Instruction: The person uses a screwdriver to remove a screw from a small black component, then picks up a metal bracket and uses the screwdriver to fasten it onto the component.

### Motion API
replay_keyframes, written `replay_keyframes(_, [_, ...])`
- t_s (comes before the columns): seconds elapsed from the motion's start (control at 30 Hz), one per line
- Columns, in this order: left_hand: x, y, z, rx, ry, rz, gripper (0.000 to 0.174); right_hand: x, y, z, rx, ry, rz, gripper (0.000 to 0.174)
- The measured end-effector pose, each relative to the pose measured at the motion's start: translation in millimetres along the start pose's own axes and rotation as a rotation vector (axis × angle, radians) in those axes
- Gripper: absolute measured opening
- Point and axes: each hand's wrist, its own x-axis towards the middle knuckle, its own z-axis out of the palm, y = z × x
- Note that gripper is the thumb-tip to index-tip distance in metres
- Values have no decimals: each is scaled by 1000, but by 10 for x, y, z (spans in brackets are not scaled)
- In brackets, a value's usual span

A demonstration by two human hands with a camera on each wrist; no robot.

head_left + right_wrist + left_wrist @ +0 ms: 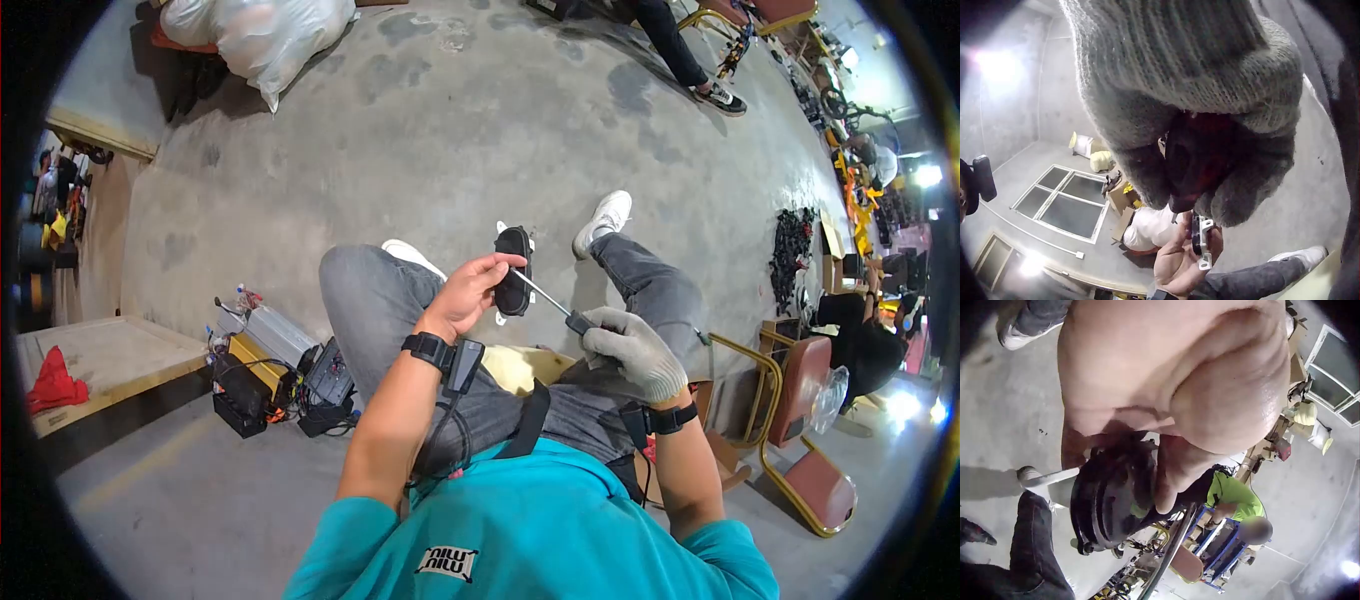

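My bare left hand (466, 298) grips a black oblong housing (513, 290) between thumb and fingers, held up in front of my knees. Pale mounting tabs (1205, 262) stick out from the housing at both ends and along its side. In a grey knitted glove, my right hand (628, 350) holds a screwdriver (578, 321) by its dark handle. Its thin metal shaft (540, 292) slants toward the housing, the tip close by the left fingertips. From the left wrist, the housing (1110, 497) shows its glossy rounded side; the fingers cover its upper end.
A low wooden platform (120, 360) with a red cloth (60, 382) stands at the left, beside electronic units with cables (270, 360). Reddish chairs (802, 390) are at the right. White bags (260, 40) lie ahead; another person's leg (670, 40) shows at the top.
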Motion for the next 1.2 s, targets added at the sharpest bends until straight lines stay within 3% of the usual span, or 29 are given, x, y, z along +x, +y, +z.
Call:
replay_keyframes(0.5, [24, -16, 11, -36, -121, -7, 25, -56, -4, 9, -1, 14, 0, 34])
replay_keyframes(1.2, [59, -65, 9, 193, 12, 63, 10, -124, 5, -51, -133, 90, -6, 38])
